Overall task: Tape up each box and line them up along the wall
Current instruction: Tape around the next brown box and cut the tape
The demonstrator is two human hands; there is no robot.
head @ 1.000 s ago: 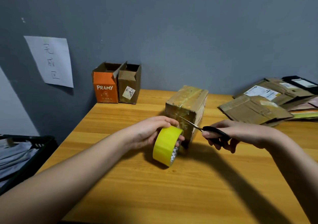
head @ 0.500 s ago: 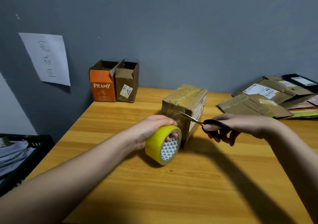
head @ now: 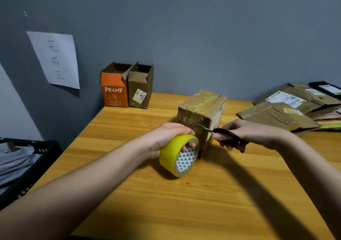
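Observation:
A brown cardboard box (head: 203, 107) with shiny tape over its top stands in the middle of the wooden table (head: 203, 193). My left hand (head: 166, 136) grips a roll of yellow tape (head: 173, 155) just in front of the box, fingers through its core. My right hand (head: 252, 134) holds black-handled scissors (head: 221, 133), whose blades point left across the box's near face, above the roll. An orange box marked PRAMY (head: 114, 92) and a brown box (head: 140, 92) stand open-topped against the grey wall at the table's back left.
A pile of flattened cardboard boxes (head: 287, 110) lies at the table's back right. A sheet of paper with handwriting (head: 55, 59) hangs on the wall at left. A black crate with cloth (head: 20, 166) stands beside the table's left edge.
My left hand has lowered the tape roll toward the table and turned its open core toward me. The scissors have stayed at the box's near face.

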